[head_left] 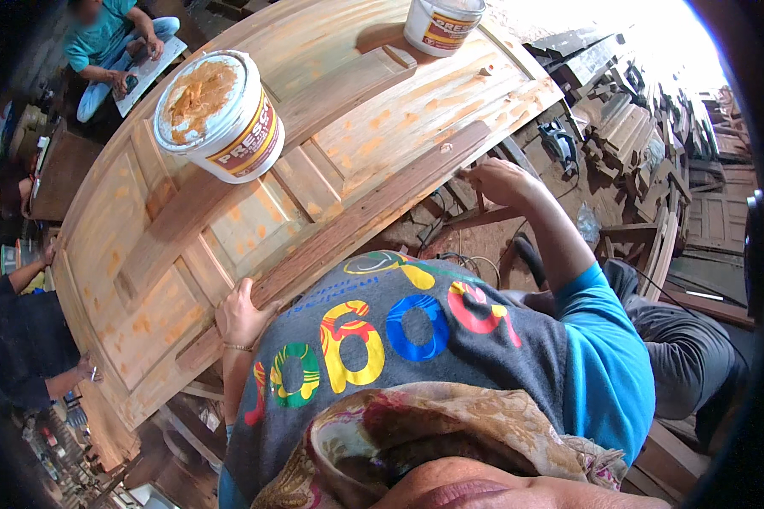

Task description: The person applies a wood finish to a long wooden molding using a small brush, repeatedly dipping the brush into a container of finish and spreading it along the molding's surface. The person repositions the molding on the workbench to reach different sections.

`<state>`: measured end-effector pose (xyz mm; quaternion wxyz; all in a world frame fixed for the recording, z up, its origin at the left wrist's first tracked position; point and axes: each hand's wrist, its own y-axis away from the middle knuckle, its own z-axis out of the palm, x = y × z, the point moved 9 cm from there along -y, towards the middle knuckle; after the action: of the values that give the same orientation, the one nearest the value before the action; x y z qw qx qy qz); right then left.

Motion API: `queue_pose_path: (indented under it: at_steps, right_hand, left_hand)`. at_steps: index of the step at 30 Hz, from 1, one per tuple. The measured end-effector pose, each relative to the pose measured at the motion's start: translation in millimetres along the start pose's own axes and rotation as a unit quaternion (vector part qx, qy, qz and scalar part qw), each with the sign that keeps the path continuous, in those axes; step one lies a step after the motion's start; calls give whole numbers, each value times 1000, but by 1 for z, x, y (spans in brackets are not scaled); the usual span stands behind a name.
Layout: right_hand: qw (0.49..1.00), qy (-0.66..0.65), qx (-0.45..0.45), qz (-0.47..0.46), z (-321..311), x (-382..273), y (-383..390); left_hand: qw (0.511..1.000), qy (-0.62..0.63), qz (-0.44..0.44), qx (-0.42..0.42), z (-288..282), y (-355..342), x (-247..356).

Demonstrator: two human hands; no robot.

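Left hand [243,314] at one wooden door [310,182], two white buckets [229,140] atop

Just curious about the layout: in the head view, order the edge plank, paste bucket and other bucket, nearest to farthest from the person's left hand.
1. Edge plank: right by the left hand, along the near side of the panel.
2. Paste bucket: ahead, on the panel.
3. Other bucket: ahead and right.

Near my left fingers [229,307], the door [263,225] is bare, matt wood blotched dull orange; the darker wooden strip [358,220] running toward my right fingers [475,173] looks matt and grainy. Beyond them, the bucket [255,144] is smooth, slightly glossy plastic, topped with lumpy paste [199,95].
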<state>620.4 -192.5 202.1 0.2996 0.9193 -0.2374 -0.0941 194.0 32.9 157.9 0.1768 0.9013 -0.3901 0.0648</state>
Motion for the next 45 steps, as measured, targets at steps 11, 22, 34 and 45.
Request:
queue_pose_path:
  at_steps: [11, 22, 34, 45]
  right_hand:
    - [970, -63, 234, 38, -4, -9, 12]
    - [934, -112, 300, 160, 41, 49, -6]
    - [864, -438, 245, 30, 34, -58, 37]
    - [941, -174, 195, 215, 34, -91, 28]
  left_hand:
    - [999, 25, 20, -14, -6, 12, -18]
    - [998, -42, -9, -37, -23, 14, -13]
    - [996, -36, -33, -76, -2, 12, -21]
    - [979, -15, 32, -203, 45, -8, -43]
